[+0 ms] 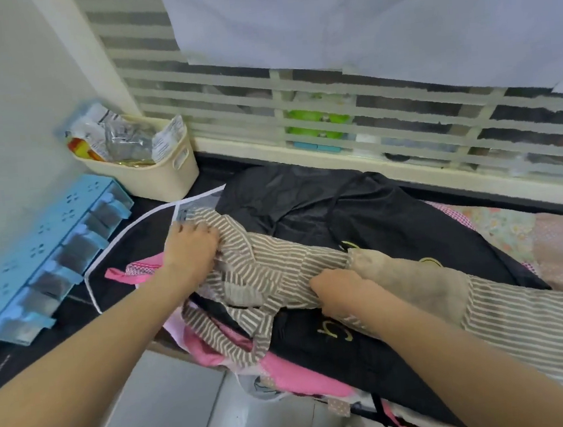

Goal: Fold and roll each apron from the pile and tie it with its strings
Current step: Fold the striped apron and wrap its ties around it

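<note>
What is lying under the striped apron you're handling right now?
A black apron lies directly under the striped apron, with pink fabric below that at the counter edge. How many more aprons are stacked underneath is hidden.

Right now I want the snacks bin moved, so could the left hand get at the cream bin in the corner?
Probably yes: the left hand lies on the striped apron, with open counter between it and the bin. It must first release the apron.

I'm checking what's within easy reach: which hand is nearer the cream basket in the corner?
Left. The left hand grips the striped apron just in front of the cream basket; the right hand holds the apron's middle, farther right and nearer the person.
</note>
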Tool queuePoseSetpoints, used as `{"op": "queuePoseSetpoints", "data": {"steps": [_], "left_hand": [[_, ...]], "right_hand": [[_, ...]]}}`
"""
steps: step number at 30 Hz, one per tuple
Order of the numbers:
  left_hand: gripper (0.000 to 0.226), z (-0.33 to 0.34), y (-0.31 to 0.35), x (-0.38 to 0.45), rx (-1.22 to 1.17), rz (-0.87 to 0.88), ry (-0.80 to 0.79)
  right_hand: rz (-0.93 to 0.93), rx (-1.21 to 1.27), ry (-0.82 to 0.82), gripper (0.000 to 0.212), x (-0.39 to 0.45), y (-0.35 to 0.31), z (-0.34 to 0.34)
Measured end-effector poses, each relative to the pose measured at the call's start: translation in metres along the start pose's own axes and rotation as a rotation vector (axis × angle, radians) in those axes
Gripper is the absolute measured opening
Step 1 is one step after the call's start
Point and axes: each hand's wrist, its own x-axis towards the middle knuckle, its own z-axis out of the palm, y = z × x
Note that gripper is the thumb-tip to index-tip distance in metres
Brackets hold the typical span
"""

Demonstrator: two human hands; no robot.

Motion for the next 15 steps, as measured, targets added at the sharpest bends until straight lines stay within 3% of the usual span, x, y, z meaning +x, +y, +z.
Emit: {"op": "queuePoseSetpoints", "data": {"steps": [4,8,9,11,13,15], "left_hand": [[0.024,0.0,-0.045,0.002,-0.2,-0.207,0.006],[0.017,0.0,-0.095,0.006,-1.191,-0.489,-0.075],[0.013,0.002,-0.103,0.006,-1.323,-0.489,-0.082],[0.012,0.004,-0.107,0.009,-1.368,-0.43,-0.113],[0.019,0.004,-0.107,0.011,-1.417,-0.309,-0.197],[0.028,0.001,-0.109,0.015,-1.407,-0.111,-0.239]], "right_hand": [[-0.004,-0.108,-0.122,0.042,0.01,-0.002,-0.005],[0.042,-0.209,-0.293,0.055,0.016,-0.018,-0.015],[0.076,-0.242,-0.358,0.058,0.019,-0.025,-0.022],[0.134,-0.209,-0.408,0.063,0.024,-0.038,-0.04],[0.128,0.02,-0.197,0.072,0.034,-0.056,-0.057],[0.132,0.203,0.166,0.076,0.042,-0.081,-0.075]]}}
